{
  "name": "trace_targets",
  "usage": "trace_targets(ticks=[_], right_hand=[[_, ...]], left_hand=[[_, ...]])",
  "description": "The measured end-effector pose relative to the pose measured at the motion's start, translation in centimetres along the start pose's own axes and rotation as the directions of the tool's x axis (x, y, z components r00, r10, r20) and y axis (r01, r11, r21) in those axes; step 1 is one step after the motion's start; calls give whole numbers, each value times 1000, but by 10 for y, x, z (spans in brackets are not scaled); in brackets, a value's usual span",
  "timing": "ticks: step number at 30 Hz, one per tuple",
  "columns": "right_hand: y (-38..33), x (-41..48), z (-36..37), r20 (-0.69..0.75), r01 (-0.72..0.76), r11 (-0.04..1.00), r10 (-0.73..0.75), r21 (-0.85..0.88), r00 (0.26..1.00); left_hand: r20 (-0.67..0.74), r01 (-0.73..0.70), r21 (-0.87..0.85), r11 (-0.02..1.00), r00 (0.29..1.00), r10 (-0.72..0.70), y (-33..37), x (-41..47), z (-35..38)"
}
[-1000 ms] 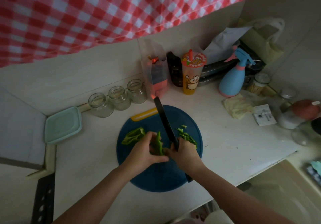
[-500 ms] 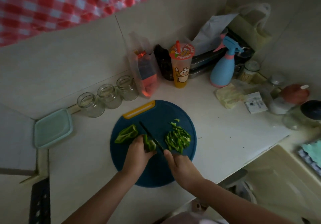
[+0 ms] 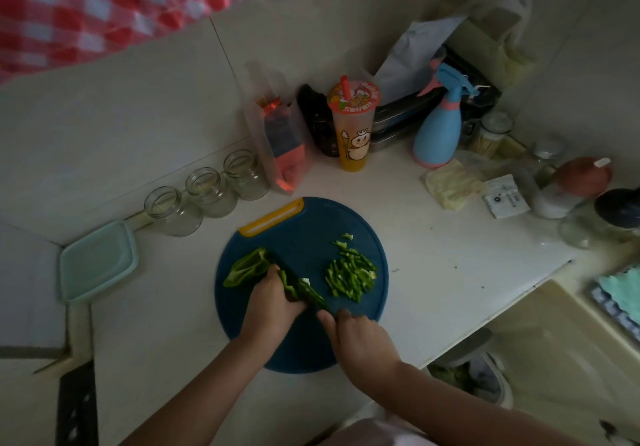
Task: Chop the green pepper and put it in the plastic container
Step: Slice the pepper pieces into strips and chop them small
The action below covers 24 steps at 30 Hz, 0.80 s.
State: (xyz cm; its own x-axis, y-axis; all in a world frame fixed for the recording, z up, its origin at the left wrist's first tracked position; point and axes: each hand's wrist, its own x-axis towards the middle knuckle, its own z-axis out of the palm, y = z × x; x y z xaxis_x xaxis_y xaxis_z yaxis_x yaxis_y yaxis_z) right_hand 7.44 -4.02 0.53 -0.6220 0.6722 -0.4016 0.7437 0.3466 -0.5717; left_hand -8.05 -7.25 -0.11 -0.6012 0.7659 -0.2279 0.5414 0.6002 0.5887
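Observation:
A round blue cutting board (image 3: 311, 237) with a yellow handle lies on the white counter. My left hand (image 3: 272, 302) holds down a green pepper piece (image 3: 289, 286) on the board. My right hand (image 3: 360, 338) grips a dark knife (image 3: 306, 289), its blade down on that piece. A bigger uncut pepper piece (image 3: 244, 267) lies at the board's left. A pile of chopped pepper strips (image 3: 351, 274) sits on the right half. The pale green plastic container (image 3: 97, 260) stands at the counter's left end.
Three glass jars (image 3: 209, 191) line the wall behind the board. Further back stand a clear bag (image 3: 277, 134), an orange drink cup (image 3: 353, 123) and a blue spray bottle (image 3: 438, 127). More jars and packets crowd the right end. The counter edge runs at lower right.
The knife blade came down from a raised, far-pointing position onto the pepper piece under my left hand. The chopped pile now shows fully to the right of the blade.

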Motion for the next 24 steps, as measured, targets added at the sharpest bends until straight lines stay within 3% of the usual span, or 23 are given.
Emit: trace_targets(ticks=[14,19,24], right_hand=[[3,5,2,27,-38,989,34,145,999],[4,14,-8,125,-31,972,1,232,992],[5,28,-16,266,-227,898,129,377,955]], left_hand=[[80,-41,67,997,996,35,-1,14,0],[96,-39,50,998,995,34,-2,20,-1],[107,-39,23,999,994,37,-4,24,-4]])
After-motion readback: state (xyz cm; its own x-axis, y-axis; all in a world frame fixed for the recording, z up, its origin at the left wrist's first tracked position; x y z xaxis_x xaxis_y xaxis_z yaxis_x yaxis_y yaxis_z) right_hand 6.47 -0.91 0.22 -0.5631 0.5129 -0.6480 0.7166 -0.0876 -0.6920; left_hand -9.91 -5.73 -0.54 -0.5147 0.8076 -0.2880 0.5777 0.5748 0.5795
